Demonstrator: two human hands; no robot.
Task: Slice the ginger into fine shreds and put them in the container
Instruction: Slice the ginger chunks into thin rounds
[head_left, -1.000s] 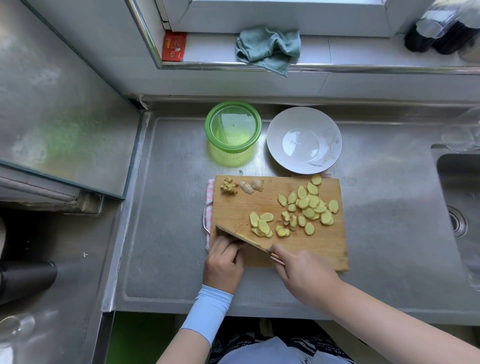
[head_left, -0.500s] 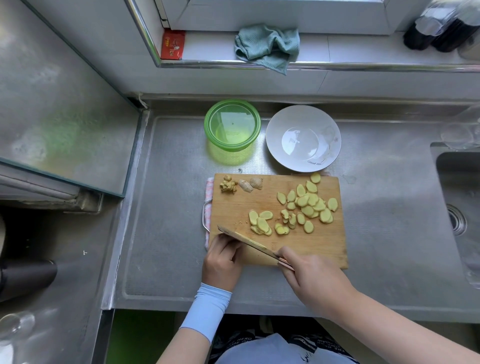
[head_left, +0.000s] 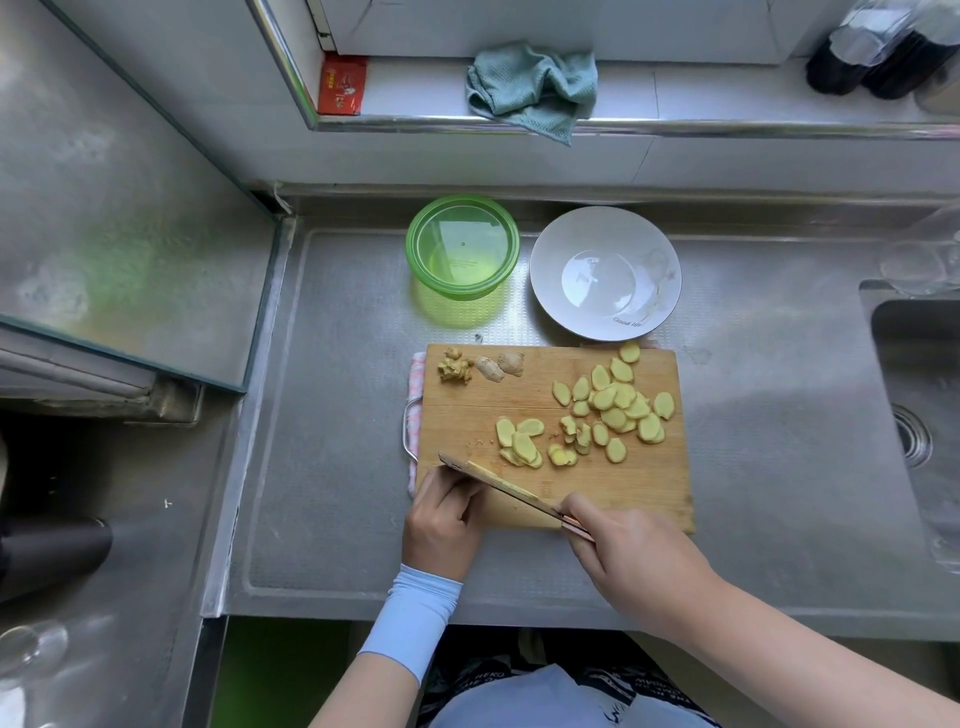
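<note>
Two containers, green tub (head_left: 462, 291) and white bowl (head_left: 605, 273), stand empty; right hand (head_left: 634, 551) grips knife (head_left: 504, 486); left hand (head_left: 441, 525) curled, its hold unclear.

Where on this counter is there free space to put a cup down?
Bare counter lies left of the cutting board, and more between the board and the sink. Crowded: ginger slices cover the board's right half, the left hand, right hand and knife fill its near edge, the green container and white bowl stand behind it.

The left hand (head_left: 441, 519), its sleeved forearm angled toward 1 o'clock, curls its fingers beside the right hand (head_left: 634, 561), which grips a knife (head_left: 498, 483) pointing toward 10 o'clock.
</note>
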